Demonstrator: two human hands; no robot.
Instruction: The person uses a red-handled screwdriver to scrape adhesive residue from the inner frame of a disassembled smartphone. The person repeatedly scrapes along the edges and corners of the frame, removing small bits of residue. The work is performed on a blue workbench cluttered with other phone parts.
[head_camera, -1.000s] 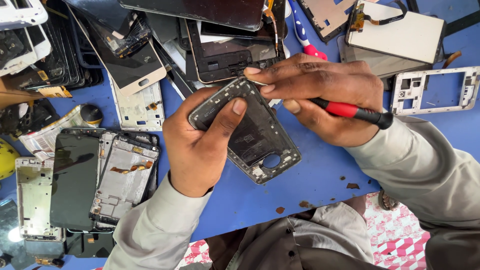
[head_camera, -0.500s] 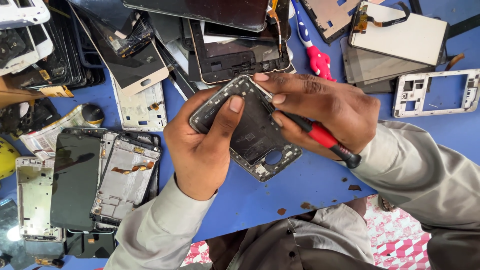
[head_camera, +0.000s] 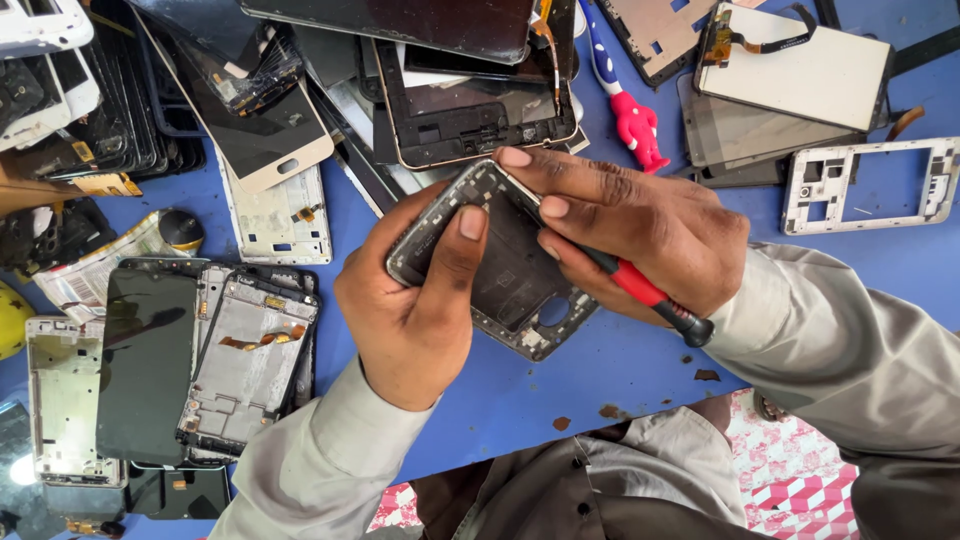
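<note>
The person holds a dark phone frame (head_camera: 505, 265) above the middle of the blue table (head_camera: 640, 370), close to its near edge. The left hand (head_camera: 405, 310) is closed around the frame's lower left side, with the thumb pressed flat on its inner face. The right hand (head_camera: 640, 235) grips the frame's upper right edge with its fingertips, and the same hand keeps a red-handled screwdriver (head_camera: 650, 298) tucked under its curled fingers. Toward the far edge lies a heap of broken screens (head_camera: 470, 110) and a small red figure (head_camera: 637, 125). Near the left edge lie opened phone bodies (head_camera: 250, 360), and near the right edge lies a white frame (head_camera: 870, 185).
</note>
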